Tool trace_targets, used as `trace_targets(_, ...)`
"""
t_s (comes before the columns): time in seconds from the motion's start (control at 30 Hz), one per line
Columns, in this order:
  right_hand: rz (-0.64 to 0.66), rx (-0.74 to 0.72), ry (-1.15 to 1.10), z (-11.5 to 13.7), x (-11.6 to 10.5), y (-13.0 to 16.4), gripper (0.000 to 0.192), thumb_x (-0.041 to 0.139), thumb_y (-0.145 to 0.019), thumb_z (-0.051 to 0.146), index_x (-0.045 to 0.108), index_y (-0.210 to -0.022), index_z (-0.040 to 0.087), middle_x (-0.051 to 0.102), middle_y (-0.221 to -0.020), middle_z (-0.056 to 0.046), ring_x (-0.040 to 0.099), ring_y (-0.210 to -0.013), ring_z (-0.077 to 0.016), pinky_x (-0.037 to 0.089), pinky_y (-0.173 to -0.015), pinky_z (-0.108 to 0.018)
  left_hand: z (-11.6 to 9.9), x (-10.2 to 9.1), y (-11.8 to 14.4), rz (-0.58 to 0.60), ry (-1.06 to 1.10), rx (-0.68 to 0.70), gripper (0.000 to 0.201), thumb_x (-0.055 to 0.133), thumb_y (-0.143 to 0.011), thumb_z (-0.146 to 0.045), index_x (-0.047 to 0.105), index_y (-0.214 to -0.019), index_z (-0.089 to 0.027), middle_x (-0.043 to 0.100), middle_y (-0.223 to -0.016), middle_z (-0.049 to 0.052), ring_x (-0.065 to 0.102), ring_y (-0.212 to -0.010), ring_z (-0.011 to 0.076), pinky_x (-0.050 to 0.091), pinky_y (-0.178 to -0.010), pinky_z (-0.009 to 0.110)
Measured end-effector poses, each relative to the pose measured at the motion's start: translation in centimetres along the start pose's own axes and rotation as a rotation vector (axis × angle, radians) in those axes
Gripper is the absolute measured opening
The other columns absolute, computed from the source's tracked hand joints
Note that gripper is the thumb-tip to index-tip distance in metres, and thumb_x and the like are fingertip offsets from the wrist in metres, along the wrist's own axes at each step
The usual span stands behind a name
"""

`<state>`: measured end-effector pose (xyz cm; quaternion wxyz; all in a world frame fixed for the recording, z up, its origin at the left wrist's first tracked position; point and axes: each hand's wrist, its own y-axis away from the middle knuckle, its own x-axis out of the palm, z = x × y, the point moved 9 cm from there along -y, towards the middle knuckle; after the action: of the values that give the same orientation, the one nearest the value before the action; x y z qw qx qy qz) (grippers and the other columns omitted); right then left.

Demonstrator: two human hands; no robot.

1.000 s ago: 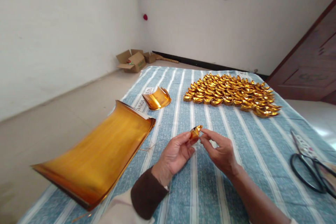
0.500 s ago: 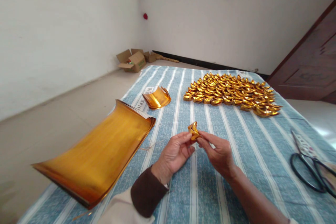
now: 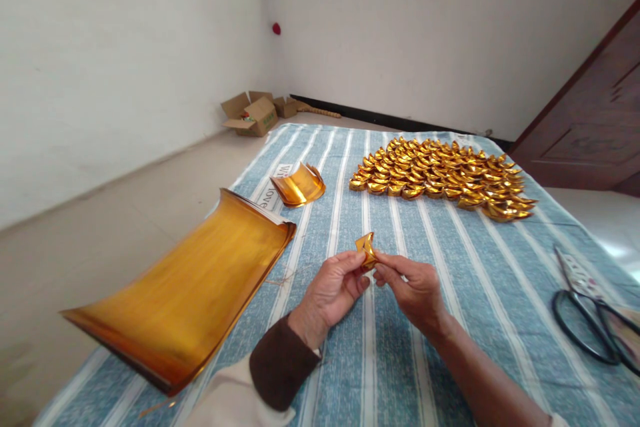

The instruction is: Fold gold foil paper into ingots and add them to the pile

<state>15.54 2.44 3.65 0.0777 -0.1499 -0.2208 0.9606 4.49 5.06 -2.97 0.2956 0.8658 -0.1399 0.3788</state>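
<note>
Head view, single frame. Left hand [image 3: 333, 290] and right hand [image 3: 413, 287] meet above the blue striped cloth [image 3: 450, 293] that covers the table, fingertips together. Both pinch one small folded gold paper piece [image 3: 367, 248]: left thumb and forefinger grasp its left side, right fingertips grasp its lower right edge. The piece stands up above the fingers, clear of the cloth. Left wrist shows a dark brown cuff [image 3: 283, 367] over a pale sleeve; right forearm is bare.

Left of the hands: a large stack of gold sheets [image 3: 185, 293], curled up at both ends, lying slantwise and overhanging the table's left edge. Beyond it, near the cloth's left border, a smaller curled stack of gold sheets [image 3: 299, 187].

Far side of the table: a dense patch of folded gold pieces [image 3: 443, 177] laid in rows, well apart from the hands.

Right edge: black-handled scissors [image 3: 587, 313] flat on the cloth, partly cut off by the frame.

Floor, far left corner by the wall: open cardboard boxes [image 3: 253, 115]. Dark wooden door [image 3: 595, 120] at right. Window ledge along the top, its contents too small to tell.
</note>
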Motion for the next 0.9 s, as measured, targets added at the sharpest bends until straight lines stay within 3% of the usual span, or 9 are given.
trace_targets(0.33, 0.012, 0.037, 0.033, -0.7, 0.2, 0.0, 0.027, 0.062, -0.085, 0.026, 0.072, -0.11, 0.023, 0.077, -0.084, -0.002, 0.069, -0.058, -0.0146, 0.06, -0.064, -0.028, 0.1, -0.1, -0.2, -0.002, -0.02, 0.028, 0.005, 0.071, -0.076, -0.009, 0.072, -0.08, -0.007, 0.07, -0.077, 0.007, 0.063, -0.064, 0.0102, 0.049, -0.057, 0.017)
trace_targets(0.6, -0.001, 0.044, -0.023, -0.7, 0.4, 0.2, 0.023, 0.06, -0.087, 0.03, 0.075, -0.104, 0.023, 0.075, -0.073, -0.001, 0.067, -0.056, -0.0149, 0.058, -0.056, -0.027, 0.0, 0.7, 0.0, 0.04, -0.045, 0.056, 0.006, 0.075, -0.072, -0.012, 0.072, -0.075, -0.008, 0.069, -0.071, 0.006, 0.063, -0.064, 0.0117, 0.051, -0.062, 0.02)
trace_targets(0.8, -0.006, 0.092, -0.039, -1.1, 0.3, 0.2, 0.026, 0.062, -0.085, 0.029, 0.073, -0.108, 0.024, 0.077, -0.085, -0.002, 0.07, -0.061, -0.0152, 0.06, -0.062, -0.028, -0.1, 0.7, -0.2, 0.05, -0.048, 0.072, 0.007, 0.075, -0.072, -0.013, 0.072, -0.076, -0.007, 0.069, -0.073, 0.007, 0.063, -0.064, 0.0117, 0.051, -0.063, 0.021)
trace_targets(0.9, 0.004, 0.086, -0.044, -1.1, 0.4, 0.2, 0.025, 0.062, -0.085, 0.028, 0.074, -0.106, 0.023, 0.076, -0.078, -0.001, 0.069, -0.058, -0.015, 0.059, -0.06, -0.027, -0.1, 0.6, -0.2, 0.04, -0.054, 0.073, 0.008, 0.076, -0.071, -0.013, 0.072, -0.074, -0.007, 0.068, -0.071, 0.006, 0.062, -0.063, 0.0115, 0.051, -0.061, 0.02)
